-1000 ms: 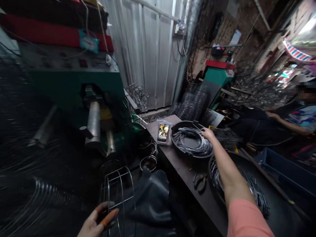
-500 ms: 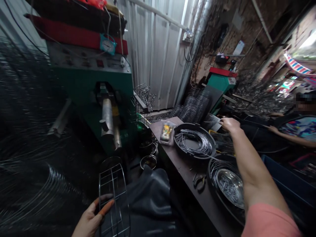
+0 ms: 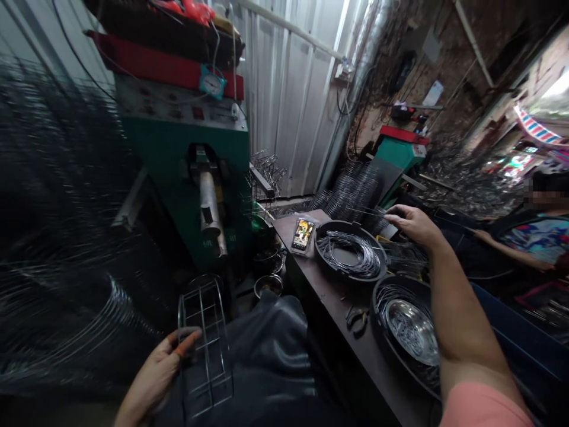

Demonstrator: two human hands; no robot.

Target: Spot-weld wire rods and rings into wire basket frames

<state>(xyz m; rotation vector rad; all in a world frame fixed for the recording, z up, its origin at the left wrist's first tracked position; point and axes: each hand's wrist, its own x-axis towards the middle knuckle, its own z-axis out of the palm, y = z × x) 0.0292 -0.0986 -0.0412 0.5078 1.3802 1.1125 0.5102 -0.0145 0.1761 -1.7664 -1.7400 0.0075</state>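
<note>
My left hand [image 3: 165, 362], with dark orange coverings on the fingertips, grips the side of a long wire rack [image 3: 205, 339] above my lap. The rack is a narrow frame of rods with cross wires. Out to the right, my right hand [image 3: 411, 222] pinches thin metal wires [image 3: 367, 212] that point left over a black round tray [image 3: 317, 259]. Coiled wire [image 3: 362, 261] lies in that tray. Nearer me, a second black tray [image 3: 377, 332] holds more wire and a steel bowl [image 3: 429, 347] of small metal pieces.
A green machine [image 3: 155, 154] with a protruding metal arm [image 3: 208, 198] stands ahead on the left. Pliers [image 3: 357, 322] and a phone [image 3: 303, 234] lie on the narrow bench [image 3: 326, 296]. Dense wire stacks [image 3: 53, 267] fill the left side. Another person [image 3: 533, 231] sits at right.
My right hand has drawn back slightly left, bringing the wires over the far tray's back edge. My left hand still holds the rack, which has tilted a little. The view has turned slightly left.
</note>
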